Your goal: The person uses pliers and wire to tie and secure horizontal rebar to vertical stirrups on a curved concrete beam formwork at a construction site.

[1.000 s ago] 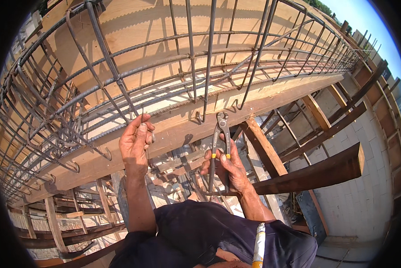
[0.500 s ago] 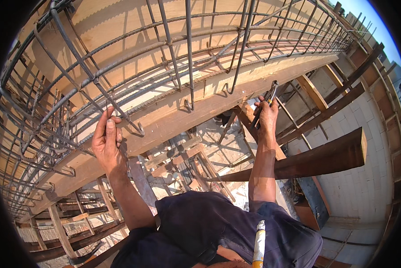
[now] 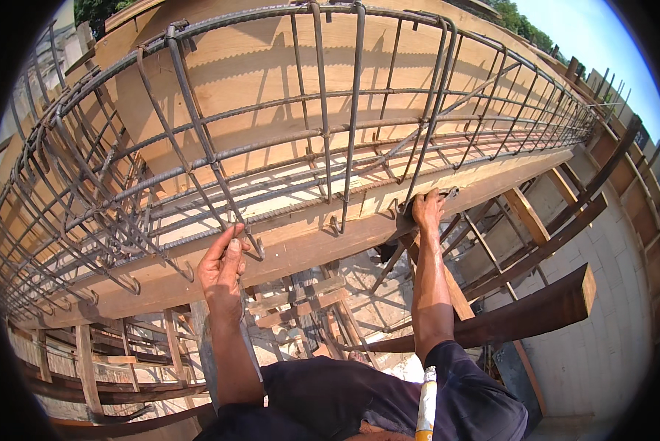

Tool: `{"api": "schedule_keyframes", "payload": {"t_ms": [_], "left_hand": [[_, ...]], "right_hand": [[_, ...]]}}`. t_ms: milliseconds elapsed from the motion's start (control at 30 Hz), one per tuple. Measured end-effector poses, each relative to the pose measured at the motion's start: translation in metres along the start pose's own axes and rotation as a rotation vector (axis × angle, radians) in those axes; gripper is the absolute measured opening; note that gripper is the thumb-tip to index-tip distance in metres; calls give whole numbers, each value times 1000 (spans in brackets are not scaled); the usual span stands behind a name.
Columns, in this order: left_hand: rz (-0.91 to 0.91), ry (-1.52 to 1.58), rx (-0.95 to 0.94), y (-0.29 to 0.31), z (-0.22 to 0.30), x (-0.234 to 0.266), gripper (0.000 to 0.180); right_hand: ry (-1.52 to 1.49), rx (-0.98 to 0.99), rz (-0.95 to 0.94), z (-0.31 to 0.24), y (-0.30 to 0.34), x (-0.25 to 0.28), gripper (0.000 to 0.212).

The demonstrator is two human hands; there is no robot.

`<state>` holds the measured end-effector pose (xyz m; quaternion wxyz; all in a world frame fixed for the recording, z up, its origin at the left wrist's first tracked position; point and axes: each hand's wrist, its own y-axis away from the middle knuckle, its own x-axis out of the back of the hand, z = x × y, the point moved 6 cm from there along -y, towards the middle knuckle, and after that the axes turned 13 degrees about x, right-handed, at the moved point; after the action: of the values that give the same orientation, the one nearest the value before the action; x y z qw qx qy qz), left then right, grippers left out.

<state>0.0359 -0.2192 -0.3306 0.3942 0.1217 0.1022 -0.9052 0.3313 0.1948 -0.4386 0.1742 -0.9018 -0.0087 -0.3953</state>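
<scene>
My left hand (image 3: 223, 268) is raised to the lower edge of a rebar cage (image 3: 352, 95), thumb and fingers pinched together beside a hooked bar end (image 3: 256, 248). Whatever lies in that pinch is too small to make out. Further right, my right hand (image 3: 427, 212) is closed around dark pincers (image 3: 451, 193) at the edge of a timber beam (image 3: 300, 256). The fingers cover most of the handles, and the tool's head shows past them. Several hooked bar ends stick out over the beam between and beside my hands.
Plywood panels (image 3: 249, 70) stand behind the cage. Below the beam are timber props (image 3: 89, 367) and scattered boards (image 3: 304, 307). A thick dark plank (image 3: 521, 301) juts out at right, before a pale block wall (image 3: 601, 323). A white-and-yellow stick (image 3: 427, 404) shows at the lower edge.
The view has tilted up, showing more of the cage top. My right hand with the pincers has come in against the beam and bars. My left hand stays pinched near the hook.
</scene>
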Motion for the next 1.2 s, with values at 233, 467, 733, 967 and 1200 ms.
{"api": "schedule_keyframes", "payload": {"t_ms": [233,467,733,967,1200], "left_hand": [[-82,-9,25,2,-16,-17,37],[-229,-80,128,8,-30,-56,35],[-520,-158,312,26,-59,-122,30],[-527,-194,323,37,-62,-125,29],[-479,-264,285,48,-84,-123,26]], "right_hand": [[-35,68,17,5,11,13,70],[-225,76,332,4,37,57,58],[-892,620,-110,-175,166,114,36],[-607,765,-85,-180,180,118,12],[-504,788,53,-189,157,142,7]]}}
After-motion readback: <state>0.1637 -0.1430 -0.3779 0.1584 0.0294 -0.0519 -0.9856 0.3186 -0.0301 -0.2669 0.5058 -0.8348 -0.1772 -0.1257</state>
